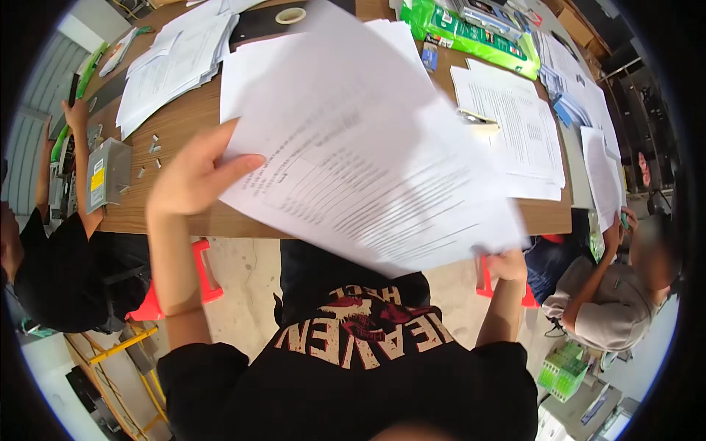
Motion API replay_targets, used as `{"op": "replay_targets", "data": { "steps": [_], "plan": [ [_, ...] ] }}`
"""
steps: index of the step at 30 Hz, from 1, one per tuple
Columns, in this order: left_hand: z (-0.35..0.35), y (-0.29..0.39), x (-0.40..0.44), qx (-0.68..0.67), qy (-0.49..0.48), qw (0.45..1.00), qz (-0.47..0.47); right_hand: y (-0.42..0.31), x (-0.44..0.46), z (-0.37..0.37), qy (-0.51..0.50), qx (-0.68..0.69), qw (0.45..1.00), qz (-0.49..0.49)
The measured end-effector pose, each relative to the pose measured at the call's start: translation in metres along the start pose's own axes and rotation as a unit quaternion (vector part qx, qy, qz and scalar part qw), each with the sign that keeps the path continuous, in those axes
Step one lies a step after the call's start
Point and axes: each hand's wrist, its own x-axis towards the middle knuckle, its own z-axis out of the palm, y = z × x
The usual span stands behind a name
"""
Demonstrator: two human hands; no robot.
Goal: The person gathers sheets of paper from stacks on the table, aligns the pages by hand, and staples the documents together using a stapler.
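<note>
A printed white sheet (382, 162), blurred by motion, is held tilted over the table's front edge. My left hand (193, 170) grips its left edge, thumb on the printed side. At the sheet's lower right corner, my right hand (506, 263) pinches the paper, its fingers partly hidden and blurred. Behind the sheet, more white paper (239, 77) lies on the wooden table (184, 220). To the right rests a stack of printed pages (515, 140) with a pale clip-like object (479, 121) at its left side.
Another paper stack (176, 66), a tape roll (290, 15) and a grey metal box (109, 173) are at the left. A green package (471, 40) lies at the back right. One person sits at each side, the right one (610, 309) holding paper.
</note>
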Motion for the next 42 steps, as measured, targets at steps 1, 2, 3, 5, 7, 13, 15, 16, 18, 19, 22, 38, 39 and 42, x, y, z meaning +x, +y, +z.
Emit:
{"op": "replay_targets", "data": {
  "steps": [1, 2, 3, 5, 7, 13, 15, 16, 18, 19, 22, 38, 39, 42],
  "plan": [
    [-0.018, 0.011, 0.009, 0.108, -0.105, 0.988, 0.041, -0.018, 0.014, 0.009, 0.035, 0.077, 0.996, 0.026],
    [-0.029, 0.024, 0.02, 0.109, -0.098, 0.988, 0.041, -0.015, 0.018, -0.004, 0.087, 0.056, 0.995, 0.01],
    [-0.035, 0.039, 0.035, 0.186, -0.188, 0.964, 0.025, -0.014, 0.026, -0.012, 0.141, 0.006, 0.988, -0.067],
    [-0.03, 0.043, 0.062, 0.257, -0.277, 0.926, 0.006, -0.033, 0.043, -0.01, 0.186, -0.158, 0.961, -0.132],
    [-0.013, 0.035, 0.088, 0.289, -0.356, 0.881, 0.119, -0.059, 0.068, 0.027, 0.14, -0.203, 0.951, -0.186],
    [0.049, 0.063, 0.126, 0.354, -0.416, 0.826, 0.138, -0.093, 0.123, 0.073, -0.017, -0.471, 0.866, -0.167],
    [0.057, 0.066, 0.134, 0.356, -0.427, 0.822, 0.125, -0.087, 0.127, 0.071, -0.072, -0.465, 0.876, -0.102],
    [0.058, 0.066, 0.138, 0.355, -0.433, 0.821, 0.11, -0.08, 0.128, 0.068, -0.039, -0.451, 0.884, -0.119],
    [0.048, 0.055, 0.14, 0.272, -0.409, 0.867, 0.085, -0.078, 0.126, 0.062, -0.007, -0.437, 0.89, -0.133],
    [0.041, 0.049, 0.139, 0.188, -0.384, 0.902, 0.055, -0.079, 0.121, 0.058, 0.007, -0.416, 0.906, -0.077],
    [0.032, 0.042, 0.121, 0.075, -0.288, 0.955, 0.005, -0.074, 0.107, 0.047, 0.046, -0.389, 0.919, -0.032],
    [0.109, 0.036, 0.073, 0.086, 0.053, 0.987, 0.123, -0.047, 0.093, 0.016, -0.014, -0.376, 0.926, 0.026],
    [0.111, 0.035, 0.073, 0.083, 0.051, 0.988, 0.121, -0.049, 0.094, 0.015, -0.015, -0.376, 0.926, 0.03],
    [0.115, 0.032, 0.073, 0.121, 0.069, 0.979, 0.151, -0.05, 0.098, 0.009, -0.023, -0.349, 0.936, 0.034]
  ]
}}
